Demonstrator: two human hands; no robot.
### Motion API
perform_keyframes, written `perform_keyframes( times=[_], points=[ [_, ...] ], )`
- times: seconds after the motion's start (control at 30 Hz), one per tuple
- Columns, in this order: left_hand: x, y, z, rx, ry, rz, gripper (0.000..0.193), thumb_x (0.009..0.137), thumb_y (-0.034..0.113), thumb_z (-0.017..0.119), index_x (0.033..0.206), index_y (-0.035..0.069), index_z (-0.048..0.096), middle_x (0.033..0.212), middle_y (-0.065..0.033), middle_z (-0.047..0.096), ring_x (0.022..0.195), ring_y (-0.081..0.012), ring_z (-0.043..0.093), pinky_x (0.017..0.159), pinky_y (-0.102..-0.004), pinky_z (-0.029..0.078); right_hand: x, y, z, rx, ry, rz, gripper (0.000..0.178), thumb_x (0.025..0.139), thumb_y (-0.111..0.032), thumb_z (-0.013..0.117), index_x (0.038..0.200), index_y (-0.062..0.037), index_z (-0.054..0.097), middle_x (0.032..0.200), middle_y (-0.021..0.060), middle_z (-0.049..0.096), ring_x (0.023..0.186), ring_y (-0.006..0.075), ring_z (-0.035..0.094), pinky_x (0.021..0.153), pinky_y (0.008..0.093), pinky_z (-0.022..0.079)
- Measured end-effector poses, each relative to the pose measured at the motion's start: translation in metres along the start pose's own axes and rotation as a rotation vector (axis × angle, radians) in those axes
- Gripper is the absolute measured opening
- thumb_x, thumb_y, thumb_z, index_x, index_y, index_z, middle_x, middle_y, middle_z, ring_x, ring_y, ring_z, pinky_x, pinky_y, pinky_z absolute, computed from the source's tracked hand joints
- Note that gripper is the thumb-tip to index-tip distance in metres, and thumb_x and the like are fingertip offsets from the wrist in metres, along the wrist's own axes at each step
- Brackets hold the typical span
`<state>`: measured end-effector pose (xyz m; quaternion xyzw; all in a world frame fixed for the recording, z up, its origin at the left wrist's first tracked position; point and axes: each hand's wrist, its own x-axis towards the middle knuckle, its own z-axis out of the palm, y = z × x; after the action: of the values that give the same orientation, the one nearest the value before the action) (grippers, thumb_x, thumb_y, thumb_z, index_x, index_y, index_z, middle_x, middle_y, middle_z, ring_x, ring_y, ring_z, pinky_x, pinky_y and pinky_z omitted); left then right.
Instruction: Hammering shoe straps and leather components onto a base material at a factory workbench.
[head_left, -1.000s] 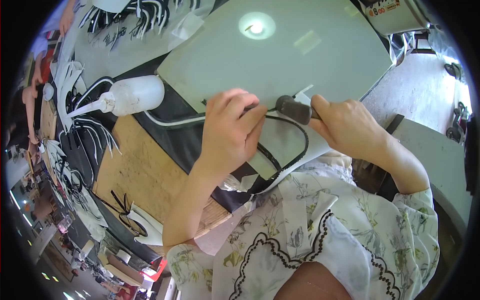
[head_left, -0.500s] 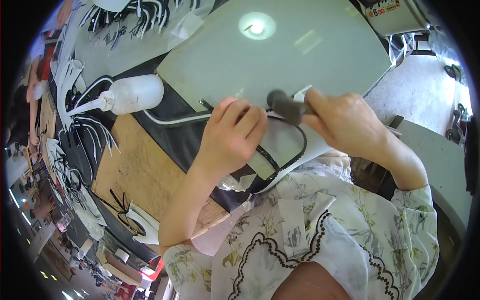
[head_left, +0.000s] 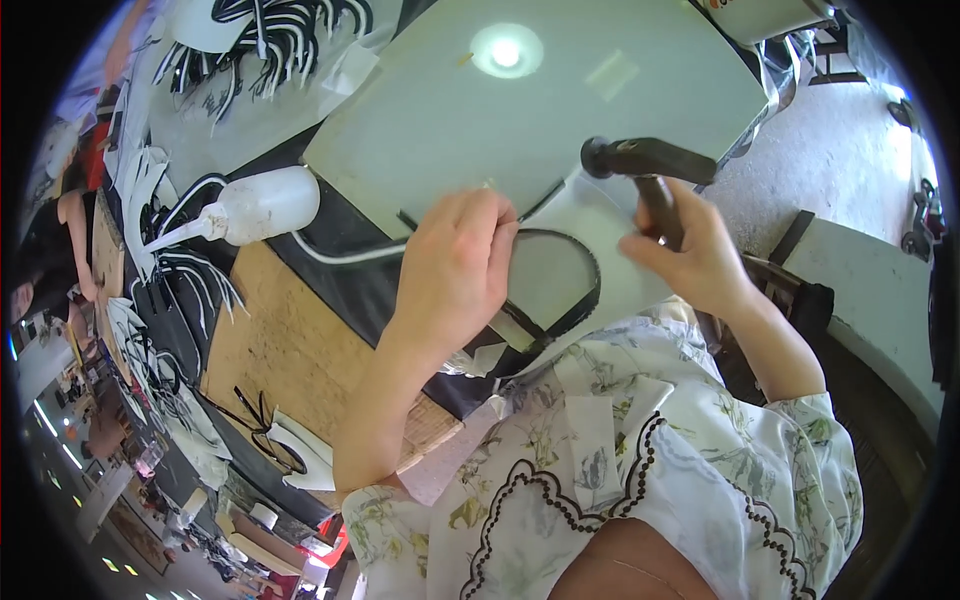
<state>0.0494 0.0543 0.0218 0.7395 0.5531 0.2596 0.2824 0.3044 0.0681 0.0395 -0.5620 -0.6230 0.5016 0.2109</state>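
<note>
My right hand (head_left: 700, 250) is wrapped around the handle of a hammer (head_left: 650, 160), whose dark metal head hangs above the pale board (head_left: 440, 110). Under my left hand (head_left: 455, 265), fingers pinched together, runs a narrow black-and-white strip (head_left: 355, 257). A black length of strip (head_left: 597, 285) curves in a loop to the right of that hand, over white sheet material. One short dark end pokes out past the fingertips. The exact spot being pinched is hidden by the fingers. Hammer and left hand are apart.
Left of my hand, a white squeeze bottle (head_left: 270, 205) with a long nozzle lies on its side. Nearer stand a brown board (head_left: 290, 340) and black-handled scissors (head_left: 265, 435). Bundles of strips (head_left: 285, 45) lie at the far left. A white bucket (head_left: 770, 15) is far right.
The hammer has lifted and swung right, away from my left hand, and its head now shows clearly. My left hand stays on the strip. The whole view has shifted slightly.
</note>
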Motion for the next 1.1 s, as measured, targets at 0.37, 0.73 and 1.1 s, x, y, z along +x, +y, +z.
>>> perform_keyframes(
  times=[0.37, 0.73, 1.1],
  points=[
    [0.006, 0.004, 0.040, 0.190, 0.265, -0.077, 0.006, 0.085, 0.005, 0.063, 0.091, 0.003, 0.063, 0.088, -0.0117, 0.059, 0.083, -0.0326, 0.059, 0.072, -0.0443, 0.049, 0.114, -0.035, -0.053, -0.871, -0.011, -0.598, 0.019, 0.094, -0.018, 0.066, 0.096, -0.0016, 0.056, 0.079, 0.0152, 0.057, 0.070, 0.0232, 0.057, 0.065, 0.0371, 0.043],
    [-0.009, 0.001, 0.054, 0.439, 0.392, 0.086, 0.024, 0.076, 0.002, 0.070, 0.100, 0.004, 0.070, 0.095, -0.0067, 0.062, 0.087, -0.0263, 0.061, 0.073, -0.0363, 0.051, 0.074, -0.048, -0.015, -0.855, -0.249, -0.495, 0.038, 0.100, -0.034, 0.054, 0.084, -0.0004, 0.051, 0.063, 0.0193, 0.059, 0.062, 0.0414, 0.061, 0.056, 0.0495, 0.047],
    [-0.007, 0.002, 0.049, 0.510, 0.351, 0.203, 0.027, 0.072, -0.001, 0.069, 0.099, 0.001, 0.069, 0.097, -0.0078, 0.062, 0.088, -0.0265, 0.061, 0.075, -0.0364, 0.052, 0.075, -0.045, -0.008, -0.932, -0.353, -0.478, 0.036, 0.099, -0.033, 0.057, 0.084, 0.0003, 0.055, 0.063, 0.0180, 0.062, 0.063, 0.0412, 0.063, 0.057, 0.0483, 0.049]
  ],
)
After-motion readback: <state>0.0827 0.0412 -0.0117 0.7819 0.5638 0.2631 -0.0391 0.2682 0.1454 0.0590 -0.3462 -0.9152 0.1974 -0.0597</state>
